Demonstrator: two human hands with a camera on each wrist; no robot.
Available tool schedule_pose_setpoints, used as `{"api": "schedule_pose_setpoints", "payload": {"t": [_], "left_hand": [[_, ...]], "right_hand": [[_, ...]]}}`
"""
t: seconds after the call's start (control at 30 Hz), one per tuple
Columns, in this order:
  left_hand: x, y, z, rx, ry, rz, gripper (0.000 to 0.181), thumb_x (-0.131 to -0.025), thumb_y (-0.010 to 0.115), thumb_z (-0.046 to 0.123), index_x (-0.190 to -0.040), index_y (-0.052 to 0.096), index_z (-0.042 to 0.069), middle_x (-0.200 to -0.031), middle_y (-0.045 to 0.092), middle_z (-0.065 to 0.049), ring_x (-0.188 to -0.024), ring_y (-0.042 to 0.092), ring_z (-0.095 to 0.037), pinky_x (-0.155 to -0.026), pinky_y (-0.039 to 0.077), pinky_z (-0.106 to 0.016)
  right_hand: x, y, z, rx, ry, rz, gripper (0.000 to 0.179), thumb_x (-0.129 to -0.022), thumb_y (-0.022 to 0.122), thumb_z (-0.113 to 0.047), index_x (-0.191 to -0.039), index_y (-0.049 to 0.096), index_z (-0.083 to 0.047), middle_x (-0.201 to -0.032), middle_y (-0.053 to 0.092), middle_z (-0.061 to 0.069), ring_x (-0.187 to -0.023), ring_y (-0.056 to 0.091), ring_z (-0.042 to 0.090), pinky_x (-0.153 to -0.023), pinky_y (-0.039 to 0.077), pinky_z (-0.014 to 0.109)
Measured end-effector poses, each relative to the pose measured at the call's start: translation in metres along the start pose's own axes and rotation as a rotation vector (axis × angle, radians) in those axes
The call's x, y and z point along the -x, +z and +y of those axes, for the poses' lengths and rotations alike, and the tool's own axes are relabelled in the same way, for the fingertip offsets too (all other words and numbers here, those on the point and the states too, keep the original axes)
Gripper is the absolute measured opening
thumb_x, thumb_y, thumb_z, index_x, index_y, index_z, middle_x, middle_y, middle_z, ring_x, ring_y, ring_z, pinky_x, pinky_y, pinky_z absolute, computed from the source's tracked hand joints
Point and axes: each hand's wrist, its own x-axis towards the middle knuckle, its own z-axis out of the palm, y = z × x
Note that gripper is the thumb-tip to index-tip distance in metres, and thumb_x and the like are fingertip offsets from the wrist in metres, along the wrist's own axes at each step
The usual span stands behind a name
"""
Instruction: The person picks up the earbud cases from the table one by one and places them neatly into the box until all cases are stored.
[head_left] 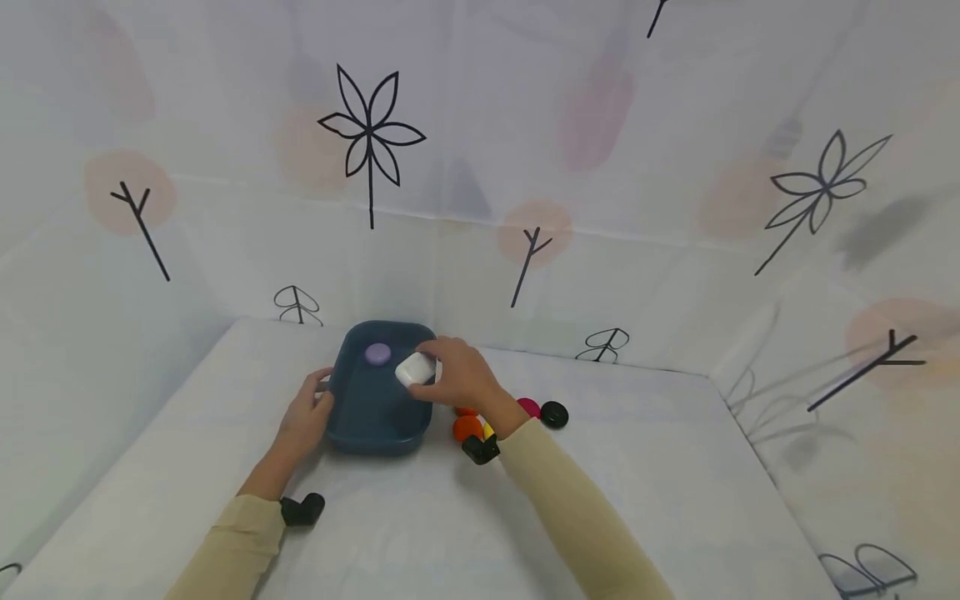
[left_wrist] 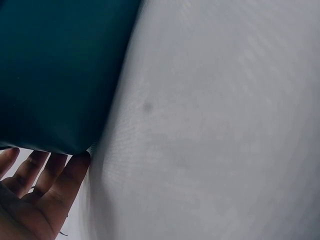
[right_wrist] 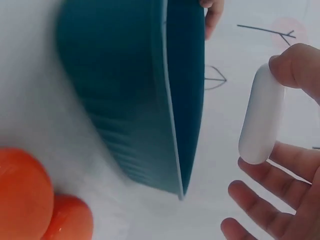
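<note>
A dark teal plastic basin (head_left: 375, 417) stands on the white table with a lilac round piece (head_left: 378, 354) inside near its far end. My right hand (head_left: 461, 375) holds a white case (head_left: 415, 370), rounded and pill-shaped from the side, above the basin's right part. In the right wrist view the thumb and a finger pinch the white case (right_wrist: 262, 117) at its two ends, the other fingers spread. My left hand (head_left: 302, 421) rests at the basin's left side. Its extended fingertips touch the outer wall in the left wrist view, where the thumb is hidden.
Right of the basin lie orange round pieces (head_left: 467, 428), a yellow piece (head_left: 488, 431) partly behind the right wrist, a magenta round piece (head_left: 528, 407) and a black disc (head_left: 554, 415). A patterned cloth backdrop (head_left: 480, 167) rises at the table's back edge.
</note>
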Motion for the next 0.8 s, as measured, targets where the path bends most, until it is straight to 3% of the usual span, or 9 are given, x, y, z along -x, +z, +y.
{"api": "schedule_pose_setpoints", "payload": {"t": [0.57, 0.8], "left_hand": [[0.001, -0.003, 0.005, 0.021, -0.019, -0.019, 0.049, -0.091, 0.024, 0.026, -0.138, 0.019, 0.018, -0.134, 0.036, -0.016, -0.118, 0.04, -0.034, -0.096, 0.034, -0.051], [0.001, -0.003, 0.003, 0.028, -0.002, -0.023, 0.048, -0.091, 0.024, 0.026, -0.138, 0.019, 0.017, -0.134, 0.037, -0.017, -0.118, 0.04, -0.034, -0.095, 0.035, -0.051]], "right_hand": [[0.029, -0.015, 0.03, 0.101, 0.044, 0.024, 0.056, -0.066, 0.061, -0.049, -0.115, 0.054, -0.023, -0.101, 0.055, -0.006, -0.086, 0.045, 0.011, -0.067, 0.044, 0.025], [0.04, -0.021, 0.04, 0.081, 0.101, 0.062, 0.054, -0.064, 0.061, -0.052, -0.11, 0.056, -0.023, -0.098, 0.056, -0.009, -0.085, 0.047, 0.009, -0.068, 0.044, 0.025]]}}
